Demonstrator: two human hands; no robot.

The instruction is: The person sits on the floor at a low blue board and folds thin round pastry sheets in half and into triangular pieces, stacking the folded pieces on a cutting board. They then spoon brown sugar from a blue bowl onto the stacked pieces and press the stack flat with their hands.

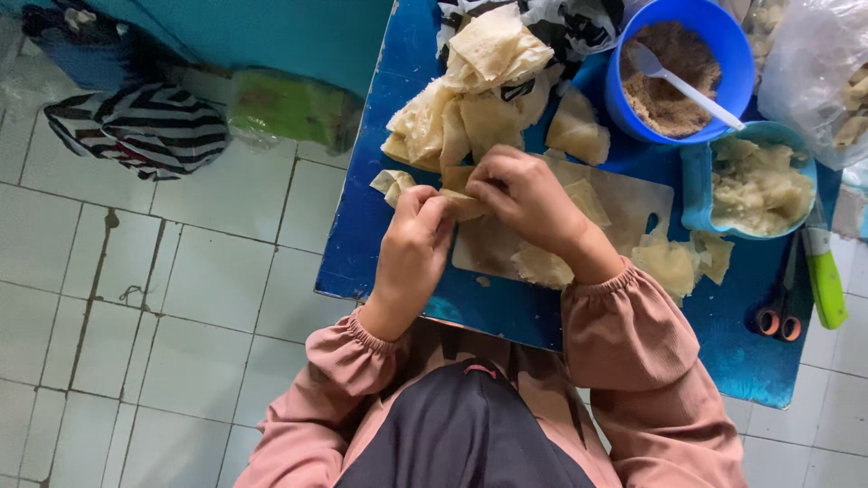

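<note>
- A thin tan wrapper (463, 206) is pinched between both hands, just above the near edge of the white board (633, 203); it appears to be held low there so that the fold can be pressed.
- Left hand (414, 237): fingers closed on the wrapper's left end, thumb on top.
- Right hand (523, 194): fingers curled together over the wrapper from above, clamped on it.
- A loose pile of wrappers (470, 99) is kept just beyond the hands, within reach.
- A blue bowl (723, 41) of brown crumbly filling, with a white spoon (687, 86) leaning in it, is set at the far right of the blue tabletop (380, 217).
- A light-blue tub (696, 185) of pale mash sits nearer.
- Scissors (782, 307) and a green-handled knife (827, 280) are parked at the right edge, apart from the work.
</note>
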